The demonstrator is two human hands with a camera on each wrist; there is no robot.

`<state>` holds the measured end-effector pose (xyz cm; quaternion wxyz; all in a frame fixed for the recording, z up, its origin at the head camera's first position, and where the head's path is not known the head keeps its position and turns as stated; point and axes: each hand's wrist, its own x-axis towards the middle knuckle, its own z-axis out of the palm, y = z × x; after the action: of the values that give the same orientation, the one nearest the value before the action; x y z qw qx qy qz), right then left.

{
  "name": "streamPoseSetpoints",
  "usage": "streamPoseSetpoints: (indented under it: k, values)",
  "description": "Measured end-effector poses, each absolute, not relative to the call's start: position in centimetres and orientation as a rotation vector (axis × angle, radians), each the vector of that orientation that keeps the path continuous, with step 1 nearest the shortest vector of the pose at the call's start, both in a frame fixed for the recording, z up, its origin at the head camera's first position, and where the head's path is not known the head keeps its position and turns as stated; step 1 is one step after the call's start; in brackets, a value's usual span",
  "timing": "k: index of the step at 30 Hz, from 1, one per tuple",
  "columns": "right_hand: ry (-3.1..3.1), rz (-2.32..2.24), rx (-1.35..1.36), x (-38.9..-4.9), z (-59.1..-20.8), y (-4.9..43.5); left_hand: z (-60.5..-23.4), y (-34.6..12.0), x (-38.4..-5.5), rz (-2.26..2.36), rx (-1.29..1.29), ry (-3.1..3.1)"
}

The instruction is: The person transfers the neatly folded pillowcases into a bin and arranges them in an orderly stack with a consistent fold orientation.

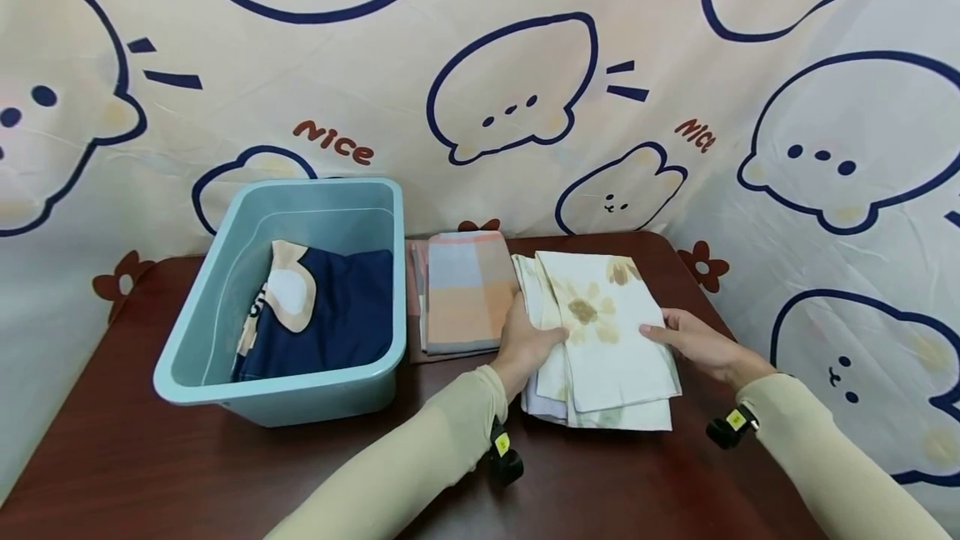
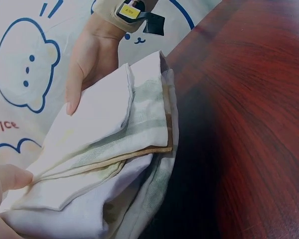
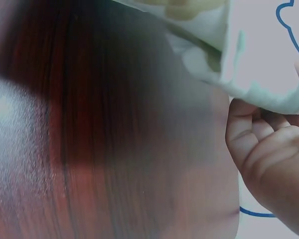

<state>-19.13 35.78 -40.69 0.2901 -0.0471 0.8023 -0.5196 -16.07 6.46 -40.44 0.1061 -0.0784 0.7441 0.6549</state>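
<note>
A folded white cloth (image 1: 611,357) with a pale yellow-brown flower print is held between both hands, right of centre in the head view. My left hand (image 1: 527,340) grips its left edge, thumb on top. At the opposite edge my right hand (image 1: 693,342) pinches it, thumb above and curled fingers beneath. Several loose layers (image 2: 124,184) show along the near edge in the left wrist view. From the right wrist view, the right fingers (image 3: 241,122) are tucked under the fold, and the cloth's underside stands off the table there.
A blue-grey plastic tub (image 1: 277,392) stands on the left, with a navy and beige printed cloth (image 1: 337,307) inside. Between tub and left hand lies a folded checked cloth (image 1: 461,290) in orange, grey and pink. The dark red-brown table (image 1: 600,490) meets a cartoon-printed curtain (image 1: 360,82) behind.
</note>
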Motion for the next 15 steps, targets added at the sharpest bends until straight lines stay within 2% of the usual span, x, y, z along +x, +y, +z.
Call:
streamPoseSetpoints:
  k: [15]
  values:
    - [2.167,-1.384,-0.118,-19.2,-40.2,34.2,-39.1,5.2,-15.8,1.879,-0.275,2.227]
